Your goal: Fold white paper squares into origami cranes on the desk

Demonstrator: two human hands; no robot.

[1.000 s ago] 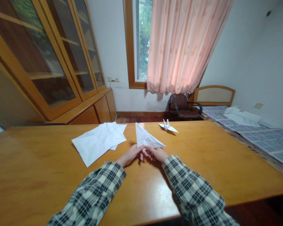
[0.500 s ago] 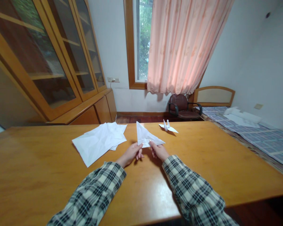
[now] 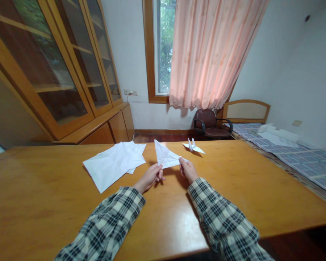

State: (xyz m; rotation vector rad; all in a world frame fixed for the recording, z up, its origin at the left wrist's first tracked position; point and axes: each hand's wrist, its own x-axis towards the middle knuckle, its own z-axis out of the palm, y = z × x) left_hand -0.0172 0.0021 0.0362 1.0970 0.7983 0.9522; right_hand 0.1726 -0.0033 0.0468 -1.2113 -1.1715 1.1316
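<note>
Between my two hands is a white sheet of paper folded into a triangle (image 3: 165, 156), with one point up and away from me. My left hand (image 3: 151, 176) pinches its lower left corner between thumb and fingers. At the right corner, my right hand (image 3: 188, 169) grips the paper, thumb on top. The folded paper is held just above the wooden table (image 3: 163, 210). Beyond my right hand stands a folded white paper crane (image 3: 193, 146). Several loose, creased white sheets (image 3: 114, 163) lie overlapping to the left of my left hand.
A glass-door cabinet (image 3: 78, 65) stands at the left behind the table. Beyond the far edge are a brown armchair (image 3: 210, 123) and a pink curtain (image 3: 209, 54) by the window. To the right is a bed (image 3: 293, 152) with a checked cover.
My right hand has slid outward along the folded paper to its right corner. The triangle has turned slightly and shifted a little left. My left hand has barely moved.
</note>
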